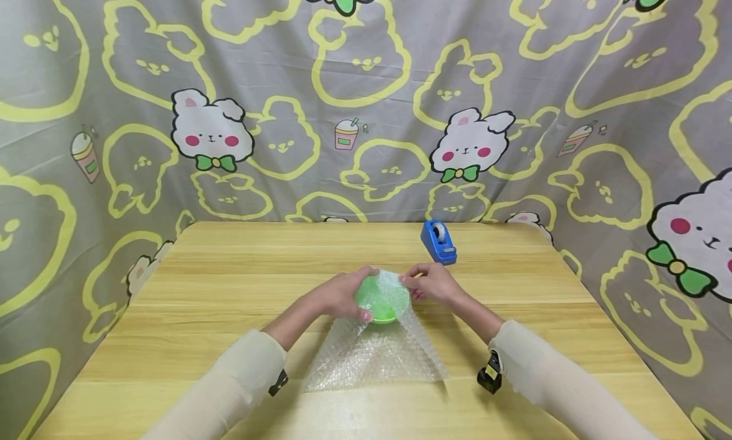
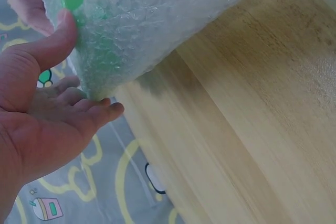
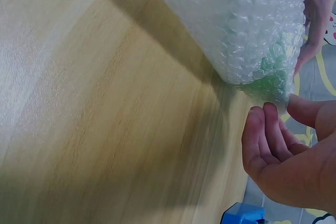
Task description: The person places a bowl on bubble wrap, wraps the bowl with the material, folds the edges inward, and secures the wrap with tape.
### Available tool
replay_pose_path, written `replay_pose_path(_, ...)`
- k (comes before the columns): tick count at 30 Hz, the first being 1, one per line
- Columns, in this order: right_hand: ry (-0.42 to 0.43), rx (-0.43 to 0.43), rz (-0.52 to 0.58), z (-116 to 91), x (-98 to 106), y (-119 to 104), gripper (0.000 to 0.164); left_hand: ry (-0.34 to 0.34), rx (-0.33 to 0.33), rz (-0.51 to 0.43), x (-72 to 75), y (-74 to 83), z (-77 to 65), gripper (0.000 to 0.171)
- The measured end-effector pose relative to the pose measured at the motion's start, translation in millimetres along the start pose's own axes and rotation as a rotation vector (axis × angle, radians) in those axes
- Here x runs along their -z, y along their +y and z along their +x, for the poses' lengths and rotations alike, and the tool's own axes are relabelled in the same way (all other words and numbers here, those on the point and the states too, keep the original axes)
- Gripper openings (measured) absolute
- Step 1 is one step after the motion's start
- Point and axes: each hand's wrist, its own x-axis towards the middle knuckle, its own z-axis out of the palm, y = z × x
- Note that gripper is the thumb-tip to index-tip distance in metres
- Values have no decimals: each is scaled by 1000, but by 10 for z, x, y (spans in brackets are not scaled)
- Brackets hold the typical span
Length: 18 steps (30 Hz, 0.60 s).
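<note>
Behind everything, the backdrop is filled by a rabbit-print curtain (image 1: pixel 294 65), and below it the action is all staged on a wooden table (image 1: pixel 229 287). A sheet of bubble wrap (image 1: pixel 372 364) is spread towards the near side, its far end raised over a green bowl (image 1: pixel 386 313), which is held near the middle of the tabletop; whether it is touching the wood cannot be told. By the left hand (image 1: pixel 343 295) the bowl is gripped from the side, thumb set on the near rim, fingers parted from it and reaching round. By the right hand (image 1: pixel 431 283), an edge of the wrap is pinched between thumb and fingertips! Wrapping, it seems, is the step in hand. A snug fold looks to be called for next, the bowl kept steady. Farther back, a blue tape dispenser (image 1: pixel 439 243) is parked.
</note>
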Motion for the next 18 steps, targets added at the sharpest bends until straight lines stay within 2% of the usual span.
replay_pose_path(4,-9,8,-14,-13,13,0,24,-1,10,-9,4,-4,-1,91)
replay_pose_path(11,4,93,-150,-126,5,4,26,1,10,-23,-4,-19,-2,92)
replay_pose_path(18,-30,86,-183,-349,29,63,24,6,0,-18,-4,-15,4,92)
